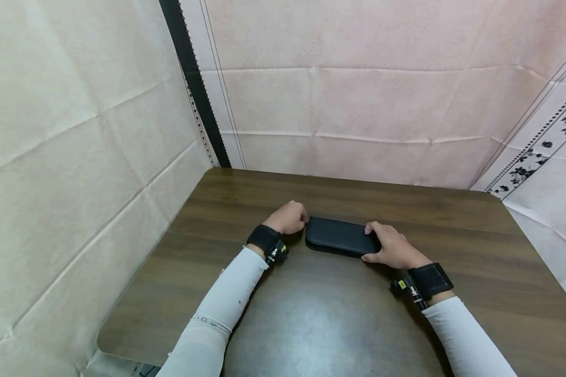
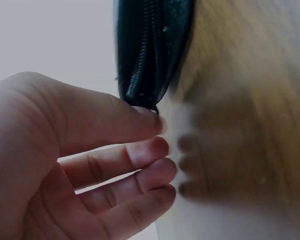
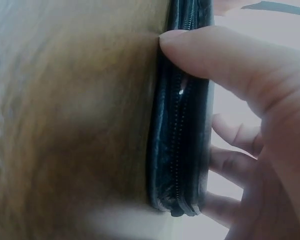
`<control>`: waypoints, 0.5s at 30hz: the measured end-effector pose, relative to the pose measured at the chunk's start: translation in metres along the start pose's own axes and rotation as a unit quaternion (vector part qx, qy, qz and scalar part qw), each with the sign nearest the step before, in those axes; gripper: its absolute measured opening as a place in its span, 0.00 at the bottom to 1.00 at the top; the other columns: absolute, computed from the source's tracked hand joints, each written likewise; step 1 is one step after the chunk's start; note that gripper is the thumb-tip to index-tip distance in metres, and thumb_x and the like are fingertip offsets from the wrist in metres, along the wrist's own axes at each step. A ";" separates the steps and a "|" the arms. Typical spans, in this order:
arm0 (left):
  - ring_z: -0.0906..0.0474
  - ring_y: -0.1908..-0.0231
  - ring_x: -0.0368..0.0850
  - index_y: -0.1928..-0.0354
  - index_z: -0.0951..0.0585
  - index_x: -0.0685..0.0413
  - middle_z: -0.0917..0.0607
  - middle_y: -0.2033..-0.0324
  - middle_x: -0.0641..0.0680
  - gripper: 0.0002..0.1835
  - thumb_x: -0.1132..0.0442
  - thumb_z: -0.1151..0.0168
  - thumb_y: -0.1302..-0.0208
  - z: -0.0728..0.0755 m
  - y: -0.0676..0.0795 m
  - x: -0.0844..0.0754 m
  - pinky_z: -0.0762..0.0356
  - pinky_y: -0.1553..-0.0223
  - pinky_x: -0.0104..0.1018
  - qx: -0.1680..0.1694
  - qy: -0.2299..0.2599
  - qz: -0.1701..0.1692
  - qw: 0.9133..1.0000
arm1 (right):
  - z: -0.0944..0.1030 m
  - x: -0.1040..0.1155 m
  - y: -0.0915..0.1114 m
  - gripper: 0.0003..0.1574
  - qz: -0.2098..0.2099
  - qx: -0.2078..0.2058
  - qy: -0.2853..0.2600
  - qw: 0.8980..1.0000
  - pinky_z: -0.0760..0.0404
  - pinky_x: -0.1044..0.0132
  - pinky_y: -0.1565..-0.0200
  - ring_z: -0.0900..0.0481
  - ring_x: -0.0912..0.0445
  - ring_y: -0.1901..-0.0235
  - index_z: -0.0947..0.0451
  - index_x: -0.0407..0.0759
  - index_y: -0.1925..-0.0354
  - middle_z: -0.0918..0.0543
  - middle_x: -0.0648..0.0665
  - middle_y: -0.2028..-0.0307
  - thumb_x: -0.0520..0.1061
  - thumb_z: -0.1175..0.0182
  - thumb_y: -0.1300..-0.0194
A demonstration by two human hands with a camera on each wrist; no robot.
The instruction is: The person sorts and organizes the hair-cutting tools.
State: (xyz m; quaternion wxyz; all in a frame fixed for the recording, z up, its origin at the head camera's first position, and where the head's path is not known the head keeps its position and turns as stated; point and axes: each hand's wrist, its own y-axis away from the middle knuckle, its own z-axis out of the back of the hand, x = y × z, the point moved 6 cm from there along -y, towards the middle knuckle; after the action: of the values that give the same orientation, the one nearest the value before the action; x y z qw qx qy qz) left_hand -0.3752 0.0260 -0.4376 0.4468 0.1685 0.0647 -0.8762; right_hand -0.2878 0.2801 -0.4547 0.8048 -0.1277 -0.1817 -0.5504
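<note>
A black zip wallet (image 1: 339,236) lies flat on the wooden table, its long side running left to right. At its left end my left hand (image 1: 290,217) pinches a small dark tab at the corner; the thumb (image 2: 110,117) covers most of that tab. The zip teeth of the wallet (image 2: 145,50) show just above this thumb. My right hand (image 1: 396,247) grips the right end, with the thumb (image 3: 200,47) across the zipped edge on the near side. Fingers of the right hand (image 3: 230,162) reach over the other face of the wallet (image 3: 177,135).
The brown wooden table (image 1: 311,314) has rounded corners and stretches around both hands. Pale creased cloth (image 1: 99,157) hangs along the left side, and more cloth (image 1: 368,99) hangs behind the far edge. A black strip (image 1: 198,84) runs down the back left corner.
</note>
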 end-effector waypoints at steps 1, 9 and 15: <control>0.31 0.79 0.39 0.76 0.16 0.51 0.22 0.78 0.46 0.12 0.69 0.45 0.39 0.001 0.001 0.000 0.33 0.77 0.30 0.000 -0.001 0.004 1.000 | 0.000 0.000 0.000 0.41 0.000 0.000 0.000 1.000 0.32 0.41 0.48 0.34 0.42 0.40 0.35 0.51 0.46 0.25 0.41 0.44 0.63 0.27 0.51; 0.24 0.72 0.41 0.66 0.13 0.52 0.16 0.69 0.48 0.11 0.69 0.45 0.38 0.002 0.005 0.002 0.25 0.69 0.33 0.010 -0.001 0.021 1.000 | 0.000 0.000 0.000 0.42 -0.001 -0.005 -0.003 1.000 0.31 0.42 0.49 0.33 0.44 0.42 0.34 0.50 0.46 0.25 0.42 0.45 0.63 0.27 0.52; 0.25 0.73 0.41 0.68 0.14 0.53 0.18 0.71 0.48 0.10 0.69 0.45 0.38 0.003 0.007 0.002 0.25 0.71 0.32 0.022 -0.008 0.026 0.999 | -0.001 -0.001 0.000 0.41 -0.003 0.001 -0.004 1.000 0.32 0.41 0.47 0.34 0.44 0.41 0.35 0.51 0.46 0.25 0.42 0.45 0.63 0.27 0.52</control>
State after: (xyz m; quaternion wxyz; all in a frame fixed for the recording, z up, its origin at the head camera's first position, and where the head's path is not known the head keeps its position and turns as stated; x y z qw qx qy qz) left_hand -0.3709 0.0195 -0.4356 0.4664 0.1730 0.0372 -0.8667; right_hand -0.2880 0.2802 -0.4558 0.8023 -0.1288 -0.1860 -0.5523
